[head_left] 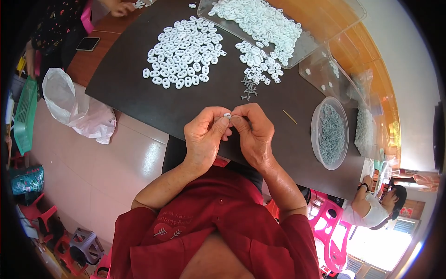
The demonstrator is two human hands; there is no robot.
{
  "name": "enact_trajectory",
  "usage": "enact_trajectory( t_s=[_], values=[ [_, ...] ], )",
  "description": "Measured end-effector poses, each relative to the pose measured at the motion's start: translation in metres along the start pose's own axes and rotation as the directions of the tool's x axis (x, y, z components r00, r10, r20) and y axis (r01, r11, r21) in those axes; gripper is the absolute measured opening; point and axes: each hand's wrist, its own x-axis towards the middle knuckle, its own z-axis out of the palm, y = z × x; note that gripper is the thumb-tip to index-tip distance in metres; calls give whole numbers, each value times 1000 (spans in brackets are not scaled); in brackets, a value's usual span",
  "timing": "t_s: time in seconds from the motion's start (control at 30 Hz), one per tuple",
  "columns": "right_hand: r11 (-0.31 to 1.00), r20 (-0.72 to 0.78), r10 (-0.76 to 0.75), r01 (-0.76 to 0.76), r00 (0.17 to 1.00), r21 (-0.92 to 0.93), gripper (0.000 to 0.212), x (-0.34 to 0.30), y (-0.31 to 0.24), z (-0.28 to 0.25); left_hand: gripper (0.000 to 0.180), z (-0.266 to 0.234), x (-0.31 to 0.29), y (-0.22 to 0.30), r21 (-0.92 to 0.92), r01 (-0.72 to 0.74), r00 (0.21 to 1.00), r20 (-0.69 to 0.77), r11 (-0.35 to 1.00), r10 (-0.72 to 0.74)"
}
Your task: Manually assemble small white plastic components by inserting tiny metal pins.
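Just off the near edge of the dark table, my left hand (204, 139) is closed, its thumb and forefinger pinching a small white plastic piece (227, 115). Close against it, my right hand (255, 132) is pinched too, its fingertips meeting the piece; whether a screw is between them is too small to see. Beyond my hands lies a little heap of grey screws (249, 88). Small white plastic pieces (262, 73) sit just behind the screws. Farther left spreads a wide group of white oval pieces with two holes (183, 56).
A round clear tub (316, 139) of screws stands at right, near a thin wooden stick (290, 116). At the back, a clear bin (320, 44) holds many white pieces. A white plastic bag (60, 93) hangs left of the table. Other people sit at far left and right.
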Motion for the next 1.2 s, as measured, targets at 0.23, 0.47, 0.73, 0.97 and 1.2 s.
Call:
enact_trajectory(
  t_s=[0.23, 0.47, 0.73, 0.97, 1.2],
  values=[
    [972, -50, -207, 200, 977, -121, 7, 3, 5, 8, 8, 3, -1, -10, 63, -93, 993, -65, 994, 97],
    [946, -84, -145, 113, 986, -303, 18, 20, 11, -39, 14, -5, 9, 0, -29, 23, 999, -37, 999, -24],
    [732, -126, -276, 124, 953, -670, 17, 83, 55, -89, 14, -5, 8, 0, -21, -24, 999, -37, 999, 24],
    [591, 5, -289, 182, 957, -786, 12, 120, 66, -49, 14, -6, 7, -2, -39, -14, 999, -49, 999, 12],
    [628, 18, -243, 172, 970, -759, 9, 130, 75, -43, 14, -8, 4, -3, -48, -40, 999, -33, 998, 39]
  ],
)
